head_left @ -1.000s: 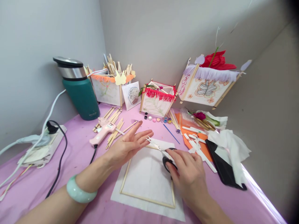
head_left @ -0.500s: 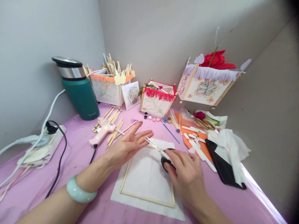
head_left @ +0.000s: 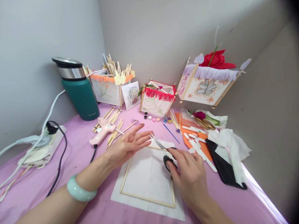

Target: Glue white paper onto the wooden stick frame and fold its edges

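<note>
My right hand [head_left: 188,166] grips a pair of black-handled scissors [head_left: 162,145], fingers round the handles, with the blades pointing up and left. My left hand [head_left: 130,143] is held palm up with its fingers stretched out, and the scissor tips are close to its fingertips. Below both hands lies a white sheet [head_left: 149,177], thin like tissue or cloth. A rectangular frame of thin wooden sticks [head_left: 147,199] rests on it, leaving a margin of sheet outside the sticks. Part of the frame's right side is hidden by my right hand.
Left are a pink glue gun [head_left: 102,132], wooden sticks [head_left: 115,133], a green bottle [head_left: 80,96] and a power strip [head_left: 44,149] with cables. Decorated stick-framed boxes [head_left: 156,104] stand behind. Small paint pots [head_left: 154,119], a paintbrush [head_left: 171,133] and a black phone-like slab [head_left: 224,168] lie right.
The scissors have shifted slightly right and their blades have come closer together. My right hand has moved a little right; my left hand stays nearly in place, still open.
</note>
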Available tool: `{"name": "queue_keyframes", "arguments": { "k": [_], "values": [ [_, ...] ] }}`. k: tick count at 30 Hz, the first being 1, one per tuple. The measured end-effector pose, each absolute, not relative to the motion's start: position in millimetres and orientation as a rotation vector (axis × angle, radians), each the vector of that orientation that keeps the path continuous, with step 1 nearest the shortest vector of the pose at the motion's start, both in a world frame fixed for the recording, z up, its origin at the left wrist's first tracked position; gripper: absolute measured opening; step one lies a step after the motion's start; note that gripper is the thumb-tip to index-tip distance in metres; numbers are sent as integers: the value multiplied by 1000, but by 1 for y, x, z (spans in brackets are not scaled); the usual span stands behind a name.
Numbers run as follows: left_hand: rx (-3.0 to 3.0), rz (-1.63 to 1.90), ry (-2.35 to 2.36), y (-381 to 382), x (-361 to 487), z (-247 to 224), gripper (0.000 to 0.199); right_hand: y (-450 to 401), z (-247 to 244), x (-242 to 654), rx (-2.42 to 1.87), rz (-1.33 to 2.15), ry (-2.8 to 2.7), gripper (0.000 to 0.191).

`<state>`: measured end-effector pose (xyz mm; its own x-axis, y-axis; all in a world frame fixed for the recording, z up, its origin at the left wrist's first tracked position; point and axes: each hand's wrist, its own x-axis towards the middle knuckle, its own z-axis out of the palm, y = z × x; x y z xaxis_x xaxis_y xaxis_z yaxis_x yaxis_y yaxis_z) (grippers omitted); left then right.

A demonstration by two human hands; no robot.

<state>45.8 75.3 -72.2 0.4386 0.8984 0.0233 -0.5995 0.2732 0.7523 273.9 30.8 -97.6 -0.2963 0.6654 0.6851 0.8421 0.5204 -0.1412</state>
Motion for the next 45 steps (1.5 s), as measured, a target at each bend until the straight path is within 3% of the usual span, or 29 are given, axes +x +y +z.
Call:
{"name": "queue_keyframes", "arguments": {
  "k": [12,19,26,40,43,45],
  "values": [
    [737,1046,456,75,46,-71,92,32,-99,276,-1146,-309,-2032,25],
    [792,1025,388,77,44,-75,82,30,-98,274,-1082,-224,-2046,28],
    [743,1073,412,74,48,-69,98,31,-98,274,-1113,-177,-2011,27],
    [694,1203,448,77,46,-65,105,33,-103,278,-1093,-168,-2043,28],
    [765,1180,468,78,46,-70,98,33,-102,277,-1086,-161,-2047,28],
    [853,1118,515,77,46,-72,80,33,-101,275,-1073,-155,-2062,30]
  ]
}}
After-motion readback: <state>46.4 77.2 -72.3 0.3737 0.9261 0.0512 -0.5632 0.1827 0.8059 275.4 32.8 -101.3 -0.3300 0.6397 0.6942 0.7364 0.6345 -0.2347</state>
